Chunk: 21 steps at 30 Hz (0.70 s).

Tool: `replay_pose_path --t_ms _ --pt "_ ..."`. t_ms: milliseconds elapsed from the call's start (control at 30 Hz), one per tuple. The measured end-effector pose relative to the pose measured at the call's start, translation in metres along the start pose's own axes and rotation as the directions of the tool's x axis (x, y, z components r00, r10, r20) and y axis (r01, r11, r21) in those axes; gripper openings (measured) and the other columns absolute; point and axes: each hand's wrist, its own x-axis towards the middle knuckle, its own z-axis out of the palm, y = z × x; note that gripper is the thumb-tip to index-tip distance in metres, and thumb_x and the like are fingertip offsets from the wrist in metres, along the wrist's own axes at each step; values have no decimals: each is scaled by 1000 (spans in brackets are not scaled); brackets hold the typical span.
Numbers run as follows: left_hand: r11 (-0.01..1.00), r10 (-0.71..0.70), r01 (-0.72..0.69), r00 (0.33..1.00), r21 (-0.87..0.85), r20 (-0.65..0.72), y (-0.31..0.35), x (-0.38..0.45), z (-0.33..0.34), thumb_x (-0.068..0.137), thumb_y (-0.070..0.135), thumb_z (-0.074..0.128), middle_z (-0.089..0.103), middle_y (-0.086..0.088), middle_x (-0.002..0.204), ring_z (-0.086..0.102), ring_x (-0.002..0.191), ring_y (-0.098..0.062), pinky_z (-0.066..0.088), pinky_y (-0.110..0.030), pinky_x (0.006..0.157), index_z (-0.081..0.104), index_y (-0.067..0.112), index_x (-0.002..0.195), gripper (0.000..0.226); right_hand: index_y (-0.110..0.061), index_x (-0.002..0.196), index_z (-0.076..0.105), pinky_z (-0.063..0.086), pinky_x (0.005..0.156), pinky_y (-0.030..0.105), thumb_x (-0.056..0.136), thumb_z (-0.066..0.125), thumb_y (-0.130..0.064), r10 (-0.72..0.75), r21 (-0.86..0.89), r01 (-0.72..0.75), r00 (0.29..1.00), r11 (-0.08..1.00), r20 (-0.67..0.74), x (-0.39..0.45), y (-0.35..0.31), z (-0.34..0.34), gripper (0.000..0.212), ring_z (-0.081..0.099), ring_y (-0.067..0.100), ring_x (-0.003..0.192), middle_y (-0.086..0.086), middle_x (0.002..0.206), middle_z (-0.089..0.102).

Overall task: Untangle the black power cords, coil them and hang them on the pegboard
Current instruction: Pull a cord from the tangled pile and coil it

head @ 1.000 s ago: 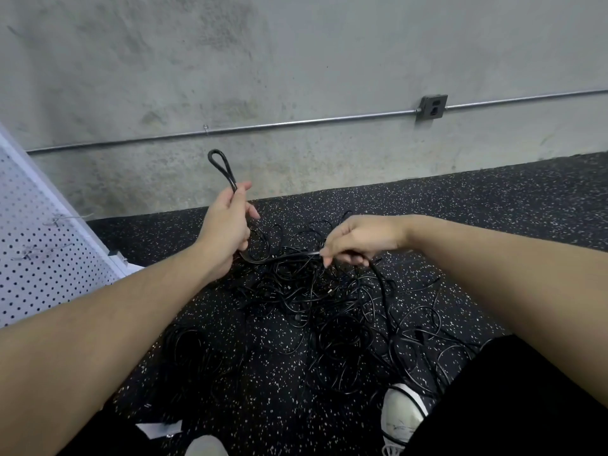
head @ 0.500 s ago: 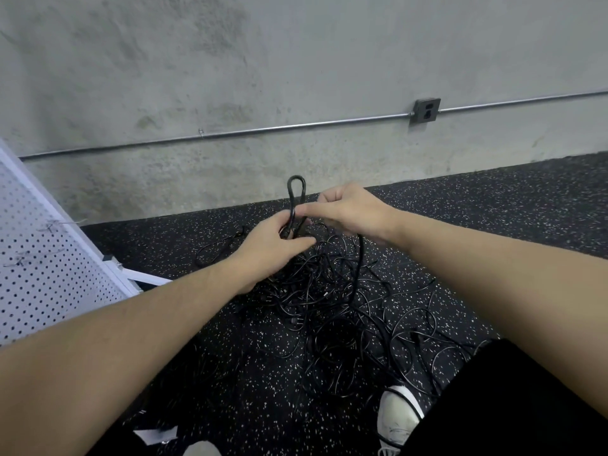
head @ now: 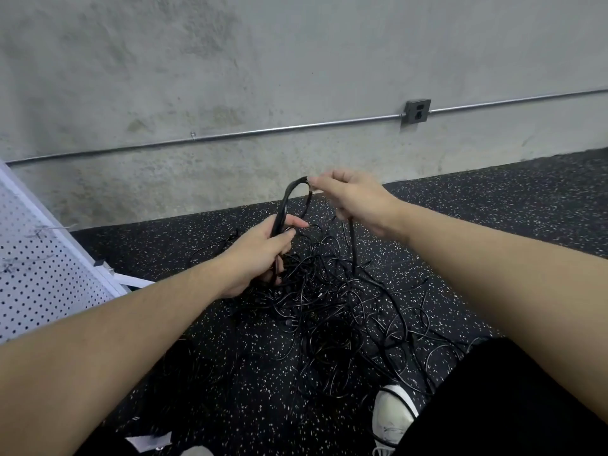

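Pegboard (head: pixel 36 278) is standing left of my arms. My left hand (head: pixel 260 258), thumb up, is gripping the doubled base of a black cord loop (head: pixel 284 205). My right hand (head: pixel 353 200), slightly higher and apart, is pinching the loop's top. Tangled cords (head: pixel 339 307) are lying below both hands.
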Motion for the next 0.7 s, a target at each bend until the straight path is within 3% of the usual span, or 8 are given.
replay_pose_path --t_ms 100,200,233,333,400,500,567,700 --pt "1000 23 -23 999 -17 -24 -1 0 -4 109 27 47 47 3 79 40 49 -5 36 -25 41 68 43 110 27 -22 99 71 42 66 26 100 62 -31 -22 75 22 1000 997 -11 -1 -1 0 13 47 9 67 -3 74 51" --pt "995 91 -91 996 -27 -18 5 -3 -1 108 26 50 45 3 76 35 45 -6 31 -23 37 69 41 112 24 -17 109 72 57 86 39 96 69 -33 3 191 21 992 981 -126 1 -2 4 21 63 14 105 0 113 70" --pt "992 119 -119 993 -38 -21 9 -4 2 108 26 51 46 2 77 34 45 -7 30 -23 36 69 41 111 24 -15 113 69 58 88 43 96 69 -31 26 268 9 992 963 -126 1 -2 7 24 65 17 107 3 115 70" --pt "980 187 -188 982 -56 -20 14 -6 7 106 25 54 46 0 77 32 44 -11 29 -22 33 71 46 101 27 -14 122 52 62 82 46 99 65 -28 100 447 -50 991 893 -89 2 -7 16 30 71 24 82 9 86 71" --pt "980 192 -193 981 -52 -20 14 -7 7 106 25 55 46 2 74 30 43 -12 29 -22 32 71 44 102 26 -9 124 50 64 73 42 99 65 -29 170 480 -114 983 870 -74 2 -11 19 35 69 21 68 7 73 66" --pt "986 168 -168 986 -19 -13 12 -9 4 105 27 56 51 3 74 32 43 -11 29 -22 33 69 32 108 14 -14 96 62 63 63 29 101 60 -37 256 402 -232 967 886 -8 2 -13 23 23 60 11 61 -3 61 58" --pt "989 147 -147 989 1 -32 12 -10 3 104 31 56 58 4 77 36 43 -10 31 -23 34 66 25 104 12 -22 81 53 55 55 22 102 56 -40 261 407 -237 965 882 -4 4 -13 27 28 51 9 59 -7 58 50" --pt "993 104 -108 991 -48 -78 21 -14 8 104 45 49 69 -9 79 38 43 -13 34 -24 39 66 22 84 35 -24 68 39 34 46 18 102 56 -38 203 591 -152 979 792 -19 8 -25 37 41 31 8 47 -8 53 32"
